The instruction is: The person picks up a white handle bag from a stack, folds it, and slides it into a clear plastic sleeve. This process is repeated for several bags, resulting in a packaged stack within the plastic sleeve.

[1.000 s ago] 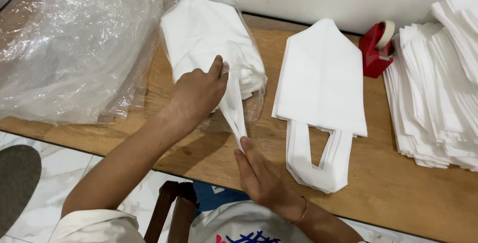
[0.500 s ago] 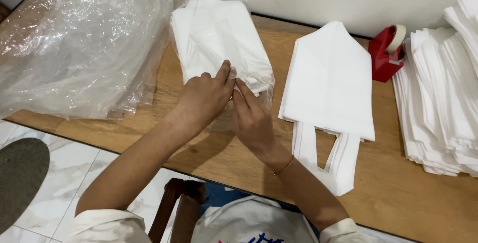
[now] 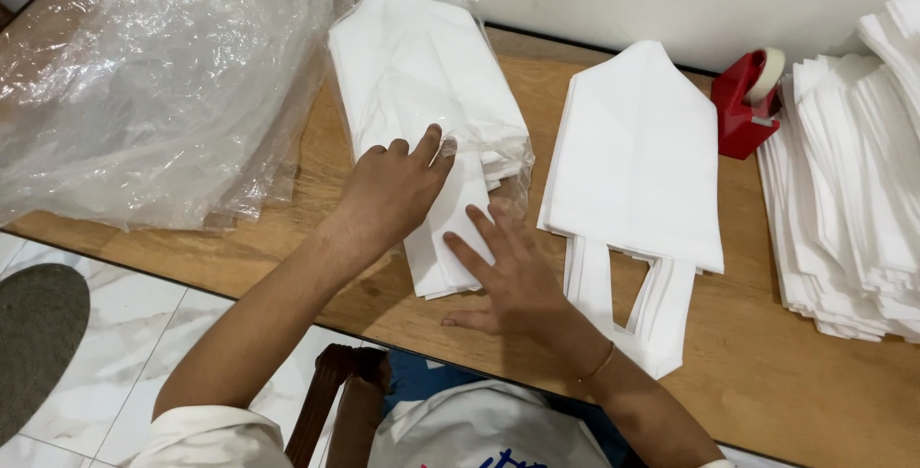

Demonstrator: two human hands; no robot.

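Observation:
A folded stack of white fabric bags in a clear plastic sleeve (image 3: 422,94) lies on the wooden table (image 3: 767,372). Its handle strips (image 3: 450,238) stick out toward me. My left hand (image 3: 388,190) rests flat on the sleeve's near end, fingers pressing the bags. My right hand (image 3: 508,272) lies open with spread fingers on the handle strips, holding nothing. A second white bag stack (image 3: 637,161) with looped handles lies uncovered to the right.
A heap of clear plastic sleeves (image 3: 144,85) fills the table's left side. A red tape dispenser (image 3: 743,104) stands by the wall. A tall pile of white bags (image 3: 853,171) sits at the right edge. Tiled floor (image 3: 125,353) and a dark mat (image 3: 38,334) show below.
My right hand moved from beneath the handle strips up onto them and flattened out. The left hand stayed on the sleeved stack. The view shifted slightly.

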